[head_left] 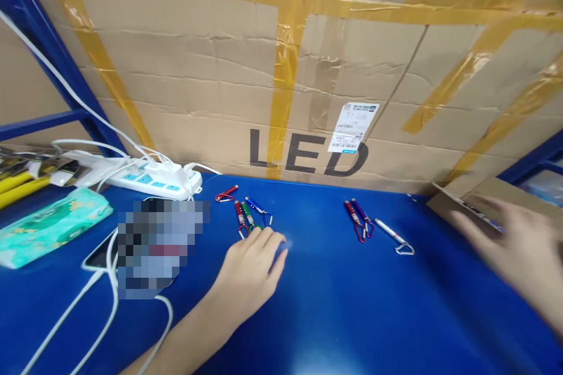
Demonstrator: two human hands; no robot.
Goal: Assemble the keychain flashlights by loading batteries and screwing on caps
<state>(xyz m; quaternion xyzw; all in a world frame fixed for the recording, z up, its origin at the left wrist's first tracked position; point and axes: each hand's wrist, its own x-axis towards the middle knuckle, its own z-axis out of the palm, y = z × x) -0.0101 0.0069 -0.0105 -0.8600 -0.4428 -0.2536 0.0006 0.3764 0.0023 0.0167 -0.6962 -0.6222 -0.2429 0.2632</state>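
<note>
My left hand [253, 269] lies flat on the blue table [334, 310], fingers stretched out, fingertips just below a cluster of small keychain pen lights [248, 214] in red, green and blue. A loose red carabiner clip [226, 194] lies behind them. A second group [359, 218] of red and purple lights and a silver one [393, 235] lies to the right. My right hand [514, 246] is blurred at the right edge, fingers spread, over a cardboard piece [466, 202], holding nothing I can make out.
A taped cardboard wall [281, 70] printed LED backs the table. At left are a white power strip [153, 179] with cables, a green tissue pack [48, 225], a phone on a white charging cable [101, 252] and yellow items [17, 179]. Blue shelf posts stand at both sides.
</note>
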